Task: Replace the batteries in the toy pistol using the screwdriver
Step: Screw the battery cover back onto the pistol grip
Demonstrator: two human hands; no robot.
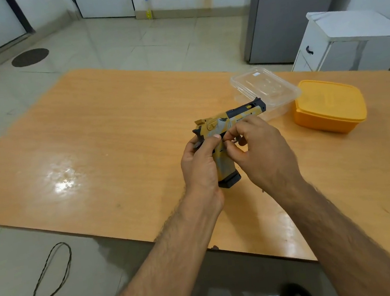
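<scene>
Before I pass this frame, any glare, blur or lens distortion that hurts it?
Head view: bright glare patch on the table left of the hands; wide-angle bending curves the table edges; toy pistol and both hands reasonably sharp; frame corners soft.

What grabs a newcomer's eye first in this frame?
The yellow-and-grey toy pistol, held above the middle of the orange table: the left hand grips its handle, the right hand fingers its trigger area. Behind to the right sit a clear container and a yellow lidded box.
</scene>
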